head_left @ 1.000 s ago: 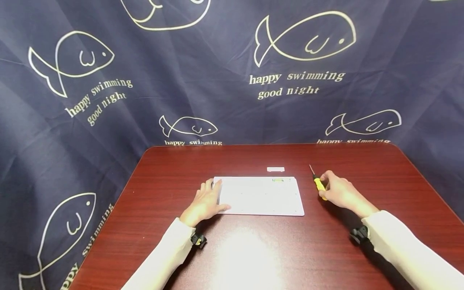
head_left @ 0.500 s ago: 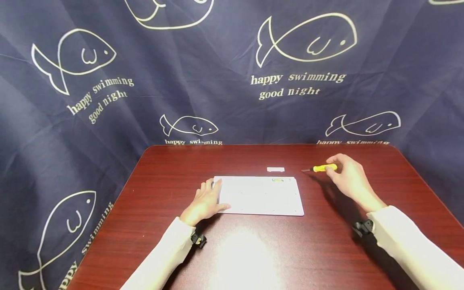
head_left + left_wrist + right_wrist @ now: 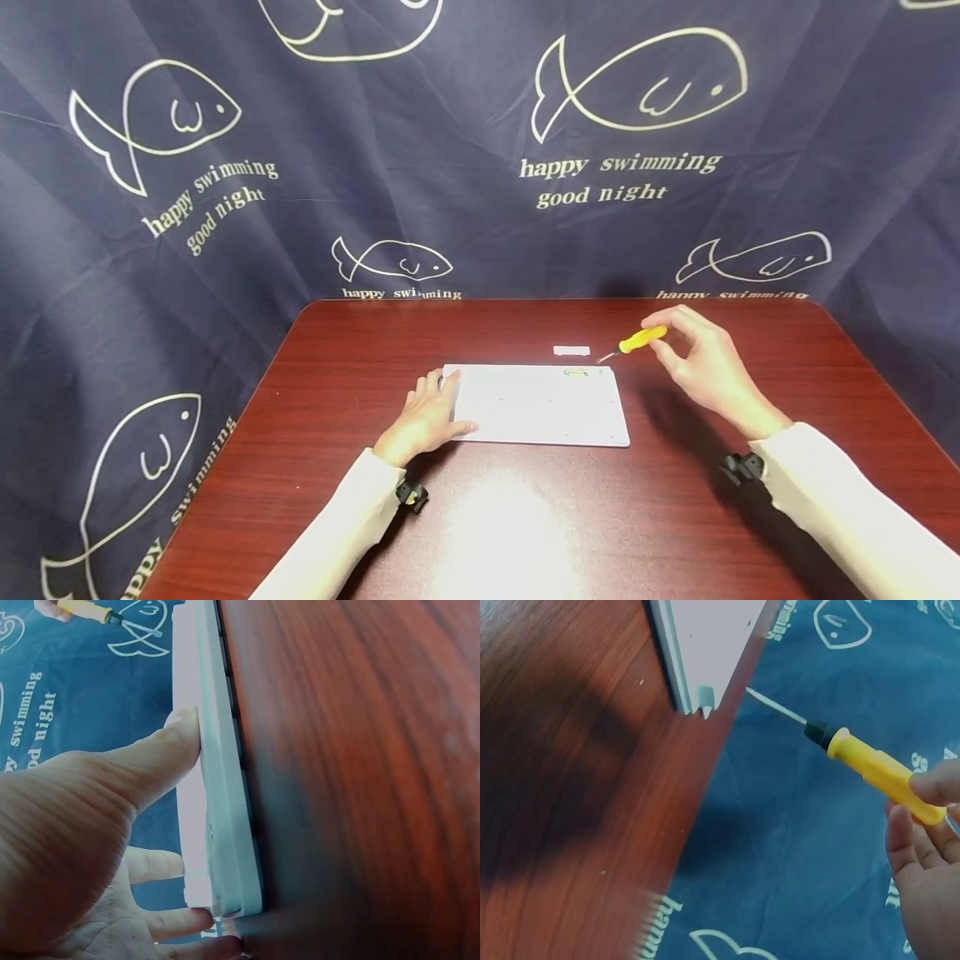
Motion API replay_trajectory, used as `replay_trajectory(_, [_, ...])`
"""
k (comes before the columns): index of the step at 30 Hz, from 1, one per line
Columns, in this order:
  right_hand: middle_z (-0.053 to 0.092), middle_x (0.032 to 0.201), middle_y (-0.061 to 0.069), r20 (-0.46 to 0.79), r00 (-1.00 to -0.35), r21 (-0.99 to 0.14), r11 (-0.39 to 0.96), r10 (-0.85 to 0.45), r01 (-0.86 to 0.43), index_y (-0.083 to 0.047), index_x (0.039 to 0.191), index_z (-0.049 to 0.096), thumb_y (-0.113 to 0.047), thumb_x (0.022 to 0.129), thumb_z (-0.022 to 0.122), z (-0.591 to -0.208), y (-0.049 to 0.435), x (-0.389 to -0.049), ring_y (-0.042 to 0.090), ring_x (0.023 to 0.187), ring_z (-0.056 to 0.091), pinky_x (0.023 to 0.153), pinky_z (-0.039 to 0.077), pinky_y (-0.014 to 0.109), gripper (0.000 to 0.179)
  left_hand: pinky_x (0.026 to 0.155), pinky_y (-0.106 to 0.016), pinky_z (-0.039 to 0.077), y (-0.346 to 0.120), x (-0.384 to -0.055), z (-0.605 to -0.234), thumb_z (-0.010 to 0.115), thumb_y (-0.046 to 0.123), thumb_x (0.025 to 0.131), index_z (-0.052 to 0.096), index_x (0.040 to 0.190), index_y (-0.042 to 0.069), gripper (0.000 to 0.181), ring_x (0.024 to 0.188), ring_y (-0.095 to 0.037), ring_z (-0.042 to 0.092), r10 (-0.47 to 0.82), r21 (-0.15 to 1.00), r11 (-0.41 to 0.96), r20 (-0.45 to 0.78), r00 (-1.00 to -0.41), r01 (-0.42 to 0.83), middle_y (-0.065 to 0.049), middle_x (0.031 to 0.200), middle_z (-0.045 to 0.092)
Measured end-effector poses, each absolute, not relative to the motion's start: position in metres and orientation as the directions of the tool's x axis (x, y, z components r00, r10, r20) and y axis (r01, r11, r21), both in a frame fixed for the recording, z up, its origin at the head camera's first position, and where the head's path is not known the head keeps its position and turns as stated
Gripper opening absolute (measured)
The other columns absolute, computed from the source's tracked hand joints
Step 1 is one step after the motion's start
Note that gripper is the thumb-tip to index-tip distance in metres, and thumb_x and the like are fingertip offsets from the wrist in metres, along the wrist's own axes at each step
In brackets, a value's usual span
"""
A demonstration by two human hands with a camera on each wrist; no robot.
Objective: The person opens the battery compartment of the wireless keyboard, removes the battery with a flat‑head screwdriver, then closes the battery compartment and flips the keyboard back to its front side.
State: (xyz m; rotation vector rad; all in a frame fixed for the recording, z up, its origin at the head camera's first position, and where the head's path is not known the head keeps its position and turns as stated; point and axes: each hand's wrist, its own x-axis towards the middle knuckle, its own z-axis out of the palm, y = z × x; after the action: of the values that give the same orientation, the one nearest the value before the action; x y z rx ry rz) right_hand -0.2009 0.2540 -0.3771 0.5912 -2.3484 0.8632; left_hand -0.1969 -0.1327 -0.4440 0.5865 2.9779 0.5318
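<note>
A white keyboard lies face down, its dark keys showing along the underside in the left wrist view. My left hand rests at its left end, thumb on the back panel and the other fingers spread at the end edge. A small battery compartment with a green-and-yellow item inside is uncovered near the far right corner. My right hand pinches the yellow handle of a screwdriver between thumb and fingers. The screwdriver's metal tip points down-left, close over the keyboard's far right corner.
A small white cover lies on the table just beyond the keyboard's far edge. The reddish-brown wooden table ends at a dark blue curtain printed with fish. Black bands sit on both wrists.
My right hand has lifted the screwdriver from the table right of the keyboard, turned it, and brought its tip leftward to the far right corner. The left hand and keyboard have stayed put.
</note>
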Motion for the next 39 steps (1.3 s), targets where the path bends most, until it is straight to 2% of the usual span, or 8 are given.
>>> replay_trajectory(5, [0.062, 0.093, -0.004, 0.625, -0.733, -0.421, 0.675, -0.268, -0.606, -0.010, 0.099, 0.067, 0.013, 0.071, 0.073, -0.376, 0.247, -0.201, 0.008, 0.075, 0.051, 0.066, 0.038, 0.020, 0.037, 0.092, -0.054, 0.033, -0.132, -0.197, -0.444, 0.076, 0.042, 0.076, 0.037, 0.141, 0.003, 0.085, 0.120, -0.042, 0.036, 0.383, 0.338, 0.867, 0.018, -0.924, 0.366, -0.027, 0.138, 0.032])
replay_trajectory(9, [0.062, 0.093, -0.005, 0.614, -0.735, -0.419, 0.671, -0.287, -0.612, -0.011, 0.099, 0.067, 0.014, 0.069, 0.073, -0.377, 0.244, -0.202, 0.005, 0.076, 0.050, 0.067, 0.039, 0.018, 0.039, 0.093, -0.054, 0.033, -0.131, -0.197, -0.443, 0.076, 0.042, 0.077, 0.036, 0.141, 0.004, 0.085, 0.121, -0.041, 0.035, 0.381, 0.334, 0.870, 0.009, -0.924, 0.362, -0.027, 0.139, 0.032])
replay_trajectory(18, [0.063, 0.093, -0.006, 0.603, -0.738, -0.427, 0.659, -0.303, -0.620, -0.012, 0.100, 0.067, 0.014, 0.069, 0.074, -0.378, 0.238, -0.203, 0.007, 0.076, 0.053, 0.068, 0.041, 0.021, 0.041, 0.092, -0.054, 0.034, -0.130, -0.196, -0.444, 0.076, 0.042, 0.076, 0.037, 0.141, 0.004, 0.085, 0.120, -0.041, 0.036, 0.379, 0.336, 0.870, 0.014, -0.925, 0.361, -0.026, 0.138, 0.033])
replay_trajectory(28, [0.064, 0.092, -0.007, 0.615, -0.729, -0.428, 0.650, -0.300, -0.628, -0.017, 0.100, 0.069, 0.007, 0.071, 0.078, -0.380, 0.235, -0.206, 0.003, 0.076, 0.054, 0.065, 0.040, 0.020, 0.039, 0.092, -0.054, 0.034, -0.130, -0.197, -0.445, 0.077, 0.042, 0.076, 0.037, 0.141, 0.004, 0.085, 0.120, -0.041, 0.035, 0.379, 0.336, 0.869, 0.016, -0.925, 0.362, -0.026, 0.139, 0.032])
replay_trajectory(32, [0.066, 0.091, -0.006, 0.604, -0.758, -0.452, 0.676, -0.248, -0.582, -0.016, 0.099, 0.070, 0.004, 0.071, 0.079, -0.383, 0.241, -0.206, 0.007, 0.078, 0.057, 0.069, 0.041, 0.021, 0.036, 0.091, -0.054, 0.034, -0.131, -0.196, -0.445, 0.077, 0.042, 0.076, 0.037, 0.141, 0.004, 0.085, 0.120, -0.041, 0.035, 0.377, 0.333, 0.871, 0.017, -0.926, 0.361, -0.027, 0.138, 0.033])
replay_trajectory(39, [0.068, 0.080, -0.001, 0.551, -0.829, -0.522, 0.738, -0.090, -0.427, -0.014, 0.097, 0.073, -0.002, 0.073, 0.080, -0.395, 0.259, -0.207, 0.010, 0.065, 0.059, 0.063, 0.041, 0.016, 0.028, 0.091, -0.054, 0.034, -0.132, -0.197, -0.446, 0.076, 0.042, 0.077, 0.036, 0.141, 0.004, 0.085, 0.120, -0.041, 0.036, 0.373, 0.326, 0.876, 0.014, -0.928, 0.357, -0.026, 0.138, 0.033])
